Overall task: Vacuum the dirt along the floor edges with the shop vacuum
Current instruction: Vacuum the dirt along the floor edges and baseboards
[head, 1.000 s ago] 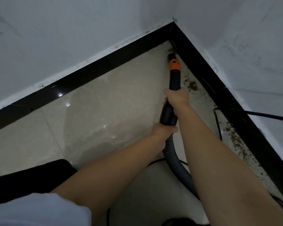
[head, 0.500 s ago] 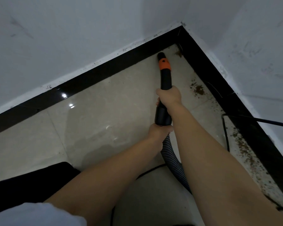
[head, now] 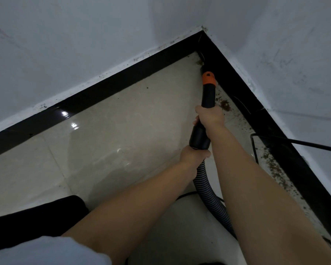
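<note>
A black vacuum wand (head: 207,96) with an orange collar (head: 209,78) points into the floor corner, its tip against the right black baseboard (head: 243,96) near a small clump of dirt (head: 199,62). My right hand (head: 209,115) grips the wand's middle. My left hand (head: 193,155) grips the wand's lower cuff where the ribbed grey hose (head: 210,192) begins. Brown dirt (head: 225,105) lies beside the wand, and more dirt (head: 275,167) runs along the right floor edge.
White walls meet at the corner above the black baseboards (head: 103,92). A black power cord (head: 294,142) comes in from the right and loops on the beige tile floor (head: 113,140). A dark object (head: 33,219) sits at the lower left.
The wand tip swung from the back baseboard over to the right, into the corner against the right baseboard. Both hands kept their grip.
</note>
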The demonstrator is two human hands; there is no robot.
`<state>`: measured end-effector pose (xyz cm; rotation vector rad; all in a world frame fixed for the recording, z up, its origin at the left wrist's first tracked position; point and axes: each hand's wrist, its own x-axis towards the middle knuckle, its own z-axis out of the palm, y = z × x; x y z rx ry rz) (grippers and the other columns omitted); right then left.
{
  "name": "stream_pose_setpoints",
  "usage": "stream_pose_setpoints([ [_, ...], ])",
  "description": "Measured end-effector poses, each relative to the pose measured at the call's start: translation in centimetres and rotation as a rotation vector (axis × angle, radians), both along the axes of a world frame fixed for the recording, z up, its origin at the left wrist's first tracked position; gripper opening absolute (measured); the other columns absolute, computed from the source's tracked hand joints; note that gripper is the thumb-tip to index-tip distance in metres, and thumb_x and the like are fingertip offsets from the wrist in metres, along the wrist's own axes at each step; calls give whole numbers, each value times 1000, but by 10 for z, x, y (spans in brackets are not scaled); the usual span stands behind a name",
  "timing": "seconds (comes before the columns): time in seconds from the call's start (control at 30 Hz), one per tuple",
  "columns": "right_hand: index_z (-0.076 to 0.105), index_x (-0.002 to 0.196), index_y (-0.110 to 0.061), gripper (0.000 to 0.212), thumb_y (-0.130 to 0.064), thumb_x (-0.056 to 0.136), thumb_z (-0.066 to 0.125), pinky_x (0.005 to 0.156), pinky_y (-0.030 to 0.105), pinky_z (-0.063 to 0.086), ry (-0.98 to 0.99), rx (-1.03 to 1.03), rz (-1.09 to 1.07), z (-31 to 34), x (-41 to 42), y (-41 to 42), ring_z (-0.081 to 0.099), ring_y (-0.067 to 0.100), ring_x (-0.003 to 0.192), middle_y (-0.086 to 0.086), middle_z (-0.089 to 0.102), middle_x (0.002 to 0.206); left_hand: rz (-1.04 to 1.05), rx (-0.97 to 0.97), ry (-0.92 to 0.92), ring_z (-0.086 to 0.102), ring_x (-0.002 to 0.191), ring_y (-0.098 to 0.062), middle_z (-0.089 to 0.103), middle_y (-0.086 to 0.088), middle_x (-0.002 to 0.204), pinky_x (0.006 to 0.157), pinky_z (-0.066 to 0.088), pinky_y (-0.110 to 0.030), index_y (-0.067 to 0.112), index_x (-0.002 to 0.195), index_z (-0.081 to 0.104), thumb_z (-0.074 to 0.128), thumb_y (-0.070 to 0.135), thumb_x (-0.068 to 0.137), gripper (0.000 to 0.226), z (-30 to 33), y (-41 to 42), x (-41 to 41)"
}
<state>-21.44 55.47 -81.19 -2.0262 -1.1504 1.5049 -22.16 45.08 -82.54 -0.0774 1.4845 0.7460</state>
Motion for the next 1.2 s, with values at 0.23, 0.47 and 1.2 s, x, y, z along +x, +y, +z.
stream_pose_setpoints([
  [0.23,48,100,-10,19,-11,85,59,56,31,53,45,-7,109,-2,-35,1,52,16,49,6,53,72,94,7,33,57,90,-27,62,-19,102,86,50,-41,4,102,61,66,1,81,21,-6,0,-25],
  [0.47,48,100,-10,18,-12,85,59,50,28,51,19,8,58,-4,-25,7,53,16,47,7,54,71,58,22,35,60,98,-31,64,-22,111,87,51,-40,4,108,62,67,0,80,28,-7,6,-20],
  [1.2,49,98,-8,17,-9,84,59,55,32,51,-7,-10,124,4,-23,36,51,17,49,7,52,66,8,34,-28,55,80,-24,59,-11,87,74,48,-34,6,94,59,67,1,81,16,-4,37,-20],
])
